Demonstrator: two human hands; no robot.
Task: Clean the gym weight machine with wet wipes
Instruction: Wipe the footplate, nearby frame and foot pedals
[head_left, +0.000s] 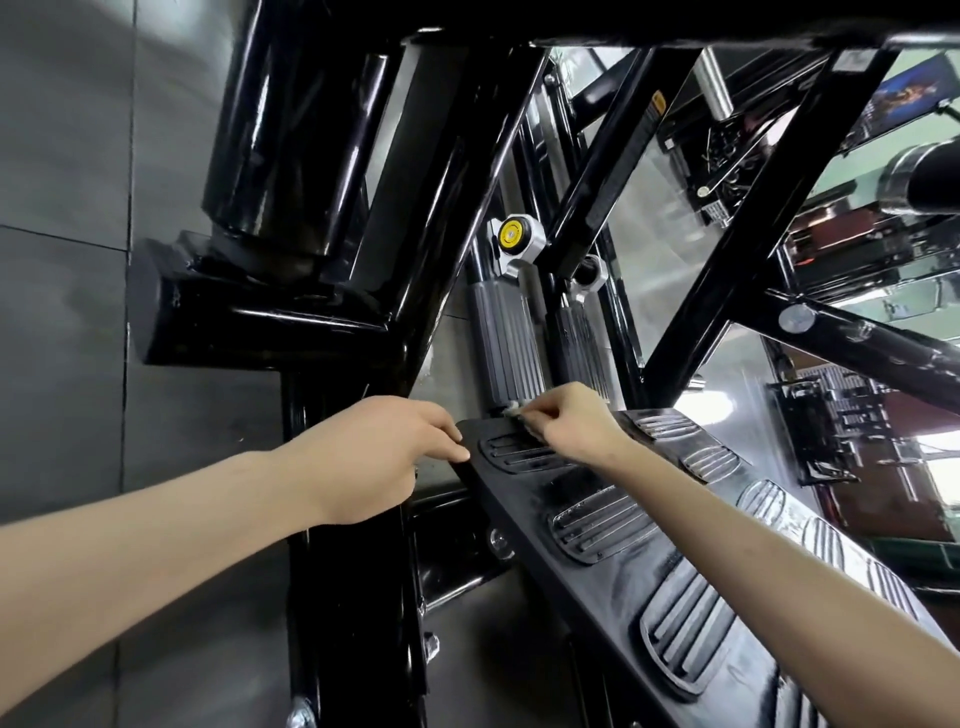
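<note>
Filling most of my view is the big shiny black steel frame (337, 571) of the weight machine. Leaning across it is the flat black foot plate with ribbed oval pads (524, 496). My left hand (374, 457) pinches the plate's top corner. My right hand (576, 423) squeezes a small scrunched grey-white wet wipe (511, 407) at the plate's top edge, well below a little yellow round knob (511, 235).

The black weight machine frame (343, 571) stands on a dark grey tiled floor (67, 312).
</note>
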